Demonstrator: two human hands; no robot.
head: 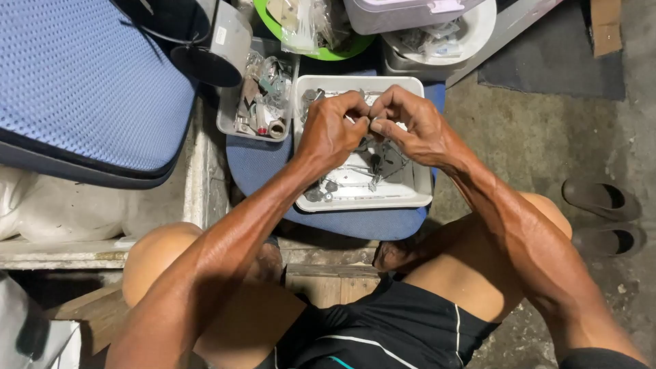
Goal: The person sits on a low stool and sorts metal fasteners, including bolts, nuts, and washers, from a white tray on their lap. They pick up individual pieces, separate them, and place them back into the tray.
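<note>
My left hand and my right hand meet above a white rectangular tray. The fingertips of both hands pinch a small metal part between them; its shape is too small to tell. The tray holds several small metal pieces, washers and wires. It rests on a blue cushioned stool seat.
A second grey tray of hardware sits left of the white one. A blue padded seat lies at upper left. A green bowl and white tubs stand behind. Dark sandals lie on the concrete floor at right.
</note>
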